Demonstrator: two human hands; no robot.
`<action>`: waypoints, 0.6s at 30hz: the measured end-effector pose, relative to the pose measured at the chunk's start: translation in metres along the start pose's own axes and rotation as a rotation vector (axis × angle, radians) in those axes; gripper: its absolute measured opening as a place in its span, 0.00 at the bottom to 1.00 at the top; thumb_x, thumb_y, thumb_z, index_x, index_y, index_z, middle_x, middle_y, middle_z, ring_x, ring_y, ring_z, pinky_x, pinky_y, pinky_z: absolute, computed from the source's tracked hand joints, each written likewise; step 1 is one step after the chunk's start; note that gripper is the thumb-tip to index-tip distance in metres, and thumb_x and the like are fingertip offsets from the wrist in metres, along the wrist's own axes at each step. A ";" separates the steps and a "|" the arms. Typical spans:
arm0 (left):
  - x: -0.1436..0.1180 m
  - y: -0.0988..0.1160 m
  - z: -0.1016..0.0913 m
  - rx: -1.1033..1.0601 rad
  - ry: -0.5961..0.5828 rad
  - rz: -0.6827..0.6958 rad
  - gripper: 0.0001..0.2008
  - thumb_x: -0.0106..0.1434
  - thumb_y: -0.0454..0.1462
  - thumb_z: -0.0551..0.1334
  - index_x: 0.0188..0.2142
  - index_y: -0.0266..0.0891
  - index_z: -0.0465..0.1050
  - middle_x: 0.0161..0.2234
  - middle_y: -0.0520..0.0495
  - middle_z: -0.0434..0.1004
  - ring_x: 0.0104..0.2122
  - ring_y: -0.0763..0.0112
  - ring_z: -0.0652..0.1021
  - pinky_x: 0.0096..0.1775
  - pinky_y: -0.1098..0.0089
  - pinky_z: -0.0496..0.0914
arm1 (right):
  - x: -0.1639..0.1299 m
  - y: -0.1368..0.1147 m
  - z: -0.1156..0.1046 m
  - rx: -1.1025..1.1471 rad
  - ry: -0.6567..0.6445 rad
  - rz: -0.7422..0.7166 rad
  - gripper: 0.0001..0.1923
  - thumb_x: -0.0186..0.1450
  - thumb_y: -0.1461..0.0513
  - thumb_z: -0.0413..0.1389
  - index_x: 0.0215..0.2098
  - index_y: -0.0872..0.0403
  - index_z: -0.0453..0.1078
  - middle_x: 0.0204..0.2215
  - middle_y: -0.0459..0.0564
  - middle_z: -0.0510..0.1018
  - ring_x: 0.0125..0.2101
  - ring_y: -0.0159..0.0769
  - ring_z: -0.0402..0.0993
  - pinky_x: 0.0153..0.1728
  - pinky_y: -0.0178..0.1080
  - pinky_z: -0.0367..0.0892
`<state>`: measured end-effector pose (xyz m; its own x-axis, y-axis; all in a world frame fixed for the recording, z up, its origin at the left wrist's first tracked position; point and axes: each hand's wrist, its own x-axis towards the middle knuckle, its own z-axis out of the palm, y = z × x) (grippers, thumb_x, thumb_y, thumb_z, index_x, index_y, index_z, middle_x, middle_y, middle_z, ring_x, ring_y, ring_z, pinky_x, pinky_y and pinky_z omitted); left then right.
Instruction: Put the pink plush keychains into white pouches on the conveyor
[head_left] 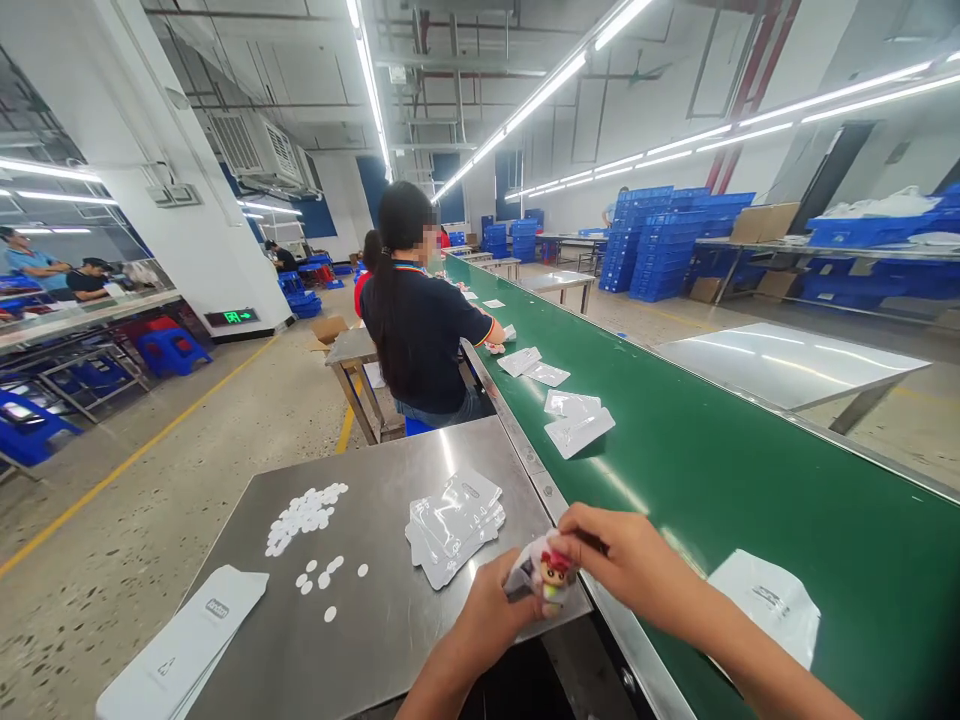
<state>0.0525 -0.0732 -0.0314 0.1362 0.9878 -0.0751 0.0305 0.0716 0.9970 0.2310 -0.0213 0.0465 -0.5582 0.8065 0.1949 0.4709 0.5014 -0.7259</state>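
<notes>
A small doll figurine [555,570] with a red top and a large face is held between my hands over the table's right corner. My left hand [495,602] is closed around a white-and-grey pouch [521,572], right beside the figurine. From above, my right hand [619,548] pinches at the figurine's top; its fingers partly cover the figurine and the pouch's edge. Whether the figurine is partly inside the pouch, I cannot tell. Close to my left hand, a stack of silvery-white pouches [456,520] lies on the metal table [375,650].
White round discs [304,515] lie scattered on the table, with long flat pouches [184,640] at its left edge. To the right, a green conveyor belt [667,450] carries several pouches, including one [769,600] by my right forearm. A co-worker [420,320] sits ahead.
</notes>
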 end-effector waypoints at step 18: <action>0.024 0.023 0.030 0.159 -0.179 0.123 0.31 0.54 0.43 0.64 0.56 0.40 0.61 0.55 0.44 0.66 0.53 0.56 0.67 0.52 0.64 0.60 | -0.034 0.065 -0.031 -0.131 -0.052 0.019 0.17 0.67 0.53 0.44 0.30 0.47 0.72 0.30 0.48 0.76 0.30 0.37 0.73 0.32 0.36 0.67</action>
<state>0.0865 -0.0516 -0.0107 0.3214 0.9465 0.0297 0.1559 -0.0839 0.9842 0.3012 -0.0062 0.0132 -0.5815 0.8005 0.1448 0.5648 0.5254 -0.6363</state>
